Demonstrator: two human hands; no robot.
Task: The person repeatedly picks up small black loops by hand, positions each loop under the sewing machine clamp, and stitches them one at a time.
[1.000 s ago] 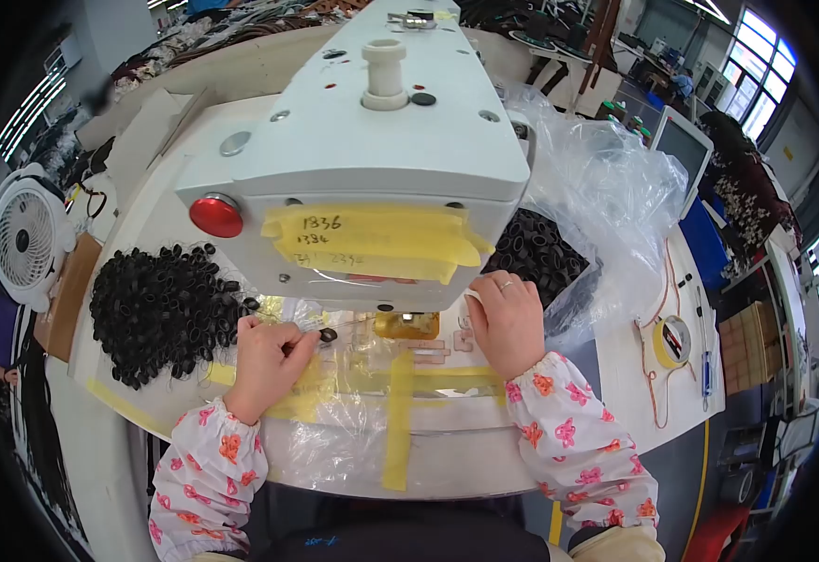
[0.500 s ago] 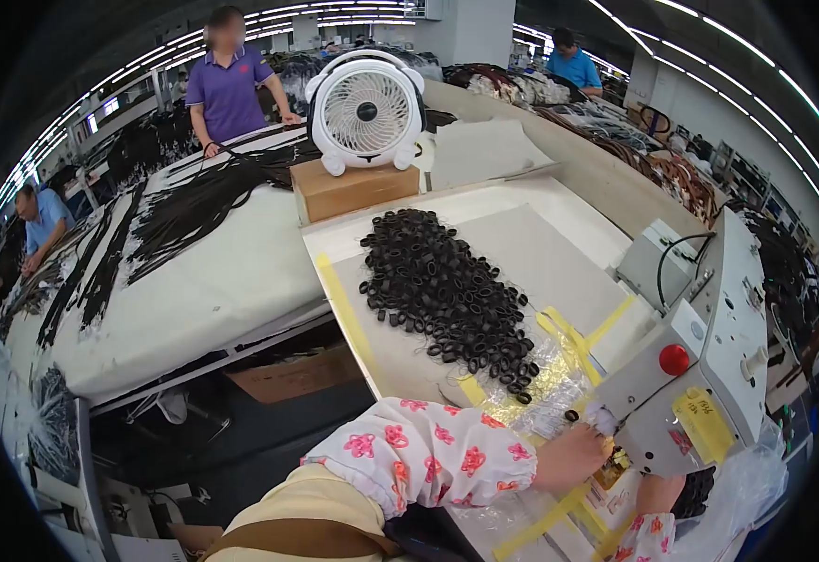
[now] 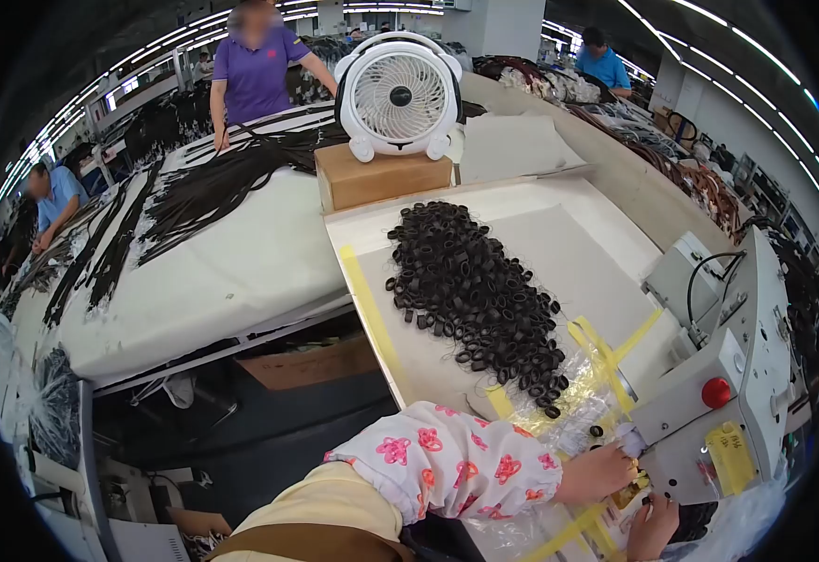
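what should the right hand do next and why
Probably ease the dark piece at the right hand a little further in under the machine: it shows at the fingertips, close to the machine's front, and the left hand is right there and might help guide it. The grip itself is too small to make out.

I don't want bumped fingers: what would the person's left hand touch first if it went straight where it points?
Probably the lower part of the white machine, just beyond the left hand. Depth is unclear, so the hand might slip underneath instead.
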